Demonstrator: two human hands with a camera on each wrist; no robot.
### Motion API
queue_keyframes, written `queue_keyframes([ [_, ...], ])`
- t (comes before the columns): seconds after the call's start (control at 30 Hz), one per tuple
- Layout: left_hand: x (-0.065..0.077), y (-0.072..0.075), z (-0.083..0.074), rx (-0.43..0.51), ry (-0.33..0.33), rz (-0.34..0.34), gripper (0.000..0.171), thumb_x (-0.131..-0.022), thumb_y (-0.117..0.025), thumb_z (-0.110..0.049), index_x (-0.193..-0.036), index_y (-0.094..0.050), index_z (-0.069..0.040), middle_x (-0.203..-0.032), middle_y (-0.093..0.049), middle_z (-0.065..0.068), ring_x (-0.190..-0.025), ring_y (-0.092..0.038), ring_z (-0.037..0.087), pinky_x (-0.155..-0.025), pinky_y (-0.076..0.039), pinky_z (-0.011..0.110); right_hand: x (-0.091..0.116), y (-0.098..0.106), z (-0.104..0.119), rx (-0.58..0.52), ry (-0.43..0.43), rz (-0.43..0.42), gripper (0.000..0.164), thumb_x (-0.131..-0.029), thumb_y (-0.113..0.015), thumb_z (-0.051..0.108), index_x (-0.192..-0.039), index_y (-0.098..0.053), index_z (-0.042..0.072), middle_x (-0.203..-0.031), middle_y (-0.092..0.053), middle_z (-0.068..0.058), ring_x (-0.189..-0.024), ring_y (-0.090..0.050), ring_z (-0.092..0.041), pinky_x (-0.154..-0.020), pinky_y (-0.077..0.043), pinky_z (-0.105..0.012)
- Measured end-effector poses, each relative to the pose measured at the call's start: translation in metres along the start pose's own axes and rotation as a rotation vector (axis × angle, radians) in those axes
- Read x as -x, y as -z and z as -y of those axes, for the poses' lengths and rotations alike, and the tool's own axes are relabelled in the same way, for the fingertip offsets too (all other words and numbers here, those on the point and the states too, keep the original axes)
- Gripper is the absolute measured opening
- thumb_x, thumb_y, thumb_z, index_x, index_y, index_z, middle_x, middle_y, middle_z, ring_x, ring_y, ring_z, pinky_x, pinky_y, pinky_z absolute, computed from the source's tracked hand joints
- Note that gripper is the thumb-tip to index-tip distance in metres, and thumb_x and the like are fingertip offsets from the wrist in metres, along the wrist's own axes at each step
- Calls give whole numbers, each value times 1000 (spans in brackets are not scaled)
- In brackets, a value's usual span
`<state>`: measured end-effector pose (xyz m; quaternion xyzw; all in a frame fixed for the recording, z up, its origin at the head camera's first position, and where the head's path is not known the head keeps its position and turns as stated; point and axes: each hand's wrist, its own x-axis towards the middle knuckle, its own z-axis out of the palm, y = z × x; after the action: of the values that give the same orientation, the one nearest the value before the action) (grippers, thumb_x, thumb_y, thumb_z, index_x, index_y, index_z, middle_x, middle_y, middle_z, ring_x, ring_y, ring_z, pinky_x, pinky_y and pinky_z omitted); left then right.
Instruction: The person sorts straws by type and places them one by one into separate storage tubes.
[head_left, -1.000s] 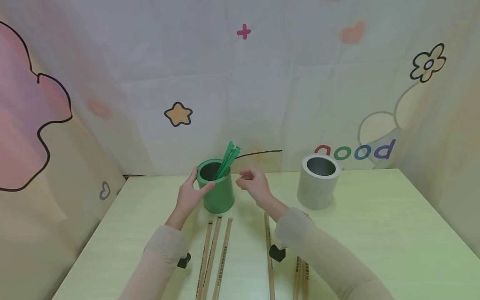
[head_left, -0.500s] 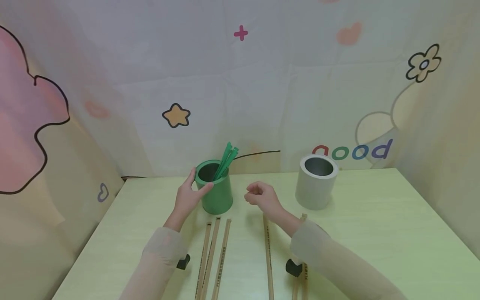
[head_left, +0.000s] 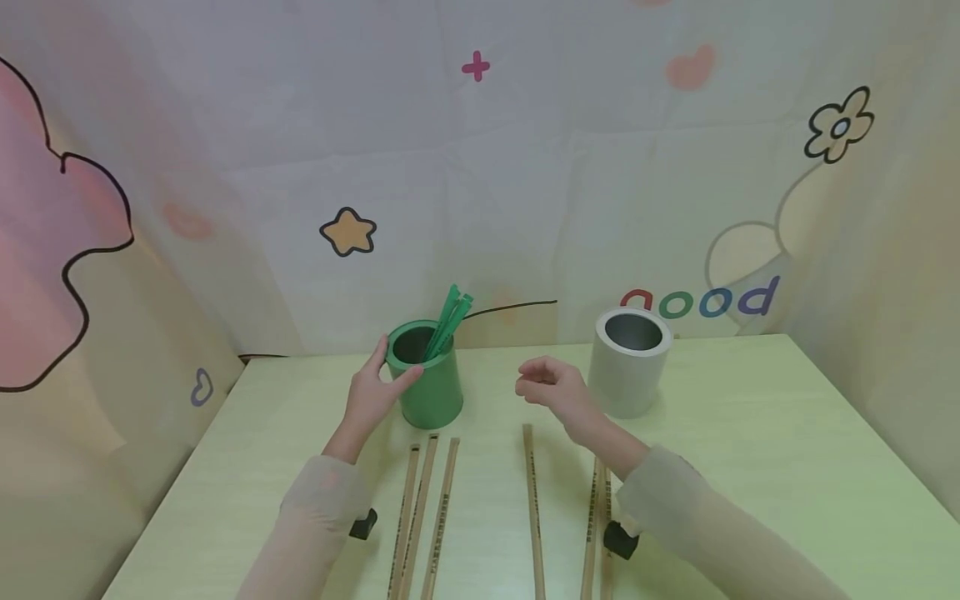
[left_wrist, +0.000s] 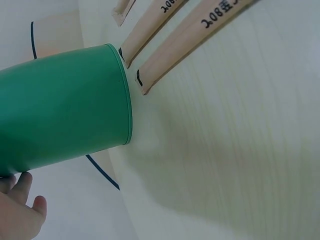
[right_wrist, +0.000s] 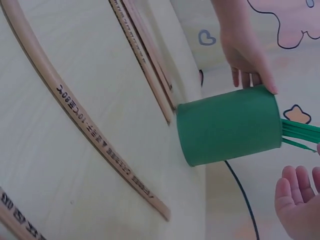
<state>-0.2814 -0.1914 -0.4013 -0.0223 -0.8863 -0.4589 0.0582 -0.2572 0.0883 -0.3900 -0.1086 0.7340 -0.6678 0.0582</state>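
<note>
My left hand point(head_left: 369, 400) holds the green cylindrical cup point(head_left: 432, 396) near its rim, with the thumb toward me and the fingers round the far left side. Several slender green strips point(head_left: 450, 321) stick up out of the cup, leaning right. To the right of the cup, my right hand point(head_left: 562, 393) hovers over the table, fingers loosely bent and nothing in them. It overlaps the left side of a white cup point(head_left: 632, 375) in the head view. In the right wrist view, the left hand point(right_wrist: 245, 55) touches the green cup point(right_wrist: 230, 127) by its top edge.
Long tan strips with black printing lie on the pale table point(head_left: 750, 467): a group of 3 on the left point(head_left: 442, 517), a single strip point(head_left: 533, 508) in the middle, more strips point(head_left: 591, 533) under the right forearm. A printed cloth backdrop point(head_left: 517, 208) rises behind the table.
My right hand has moved from beside the green strips rightward, away from the green cup toward the white cup. The left hand keeps its hold on the green cup.
</note>
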Motion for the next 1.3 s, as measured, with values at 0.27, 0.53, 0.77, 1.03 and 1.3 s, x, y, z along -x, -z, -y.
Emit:
queue_keyframes([
  [0.27, 0, -1, 0, 17, -4, 6, 91, -75, -56, -59, -143, -9, -20, -148, -17, 4, -135, -18, 24, -106, -23, 47, 15, 28, 16, 62, 86, 32, 33, -83, -59, 11, -111, -49, -4, -94, -58, 4, -86, -57, -3, -79, -46, -18],
  [0.53, 1, -1, 4, 71, 8, 26, 90, -77, -56, -55, -143, -3, -24, -149, -13, 3, -135, -19, 27, -104, -23, 52, 28, 64, 37, 192, 206, -68, 34, -84, -60, 14, -112, -49, -3, -93, -56, 13, -89, -54, -1, -78, -46, -14],
  [0.77, 5, 3, 12, 91, -6, 20, 92, -78, -58, -52, -142, 6, -29, -149, -11, 2, -134, -21, 27, -101, -28, 54, 36, 97, 41, 290, 279, -183, 38, -84, -61, 17, -115, -48, -1, -100, -53, 17, -96, -50, 2, -78, -42, -6],
  [1.03, 15, 10, 26, 78, 20, 30, 93, -79, -59, -48, -142, 6, -26, -148, -17, 8, -130, -30, 30, -99, -32, 53, 42, 123, 29, 285, 239, -260, 50, -85, -59, 17, -125, -38, -2, -109, -44, 22, -112, -41, -7, -97, -34, -22],
  [1.3, 21, 15, 33, 47, 28, 33, 88, -82, -59, -41, -143, 0, -21, -140, -31, 13, -119, -44, 31, -91, -42, 47, 37, 139, 14, 278, 194, -251, 68, -82, -62, 15, -134, -22, -5, -138, -26, -25, -128, -20, -41, -100, -18, -58],
])
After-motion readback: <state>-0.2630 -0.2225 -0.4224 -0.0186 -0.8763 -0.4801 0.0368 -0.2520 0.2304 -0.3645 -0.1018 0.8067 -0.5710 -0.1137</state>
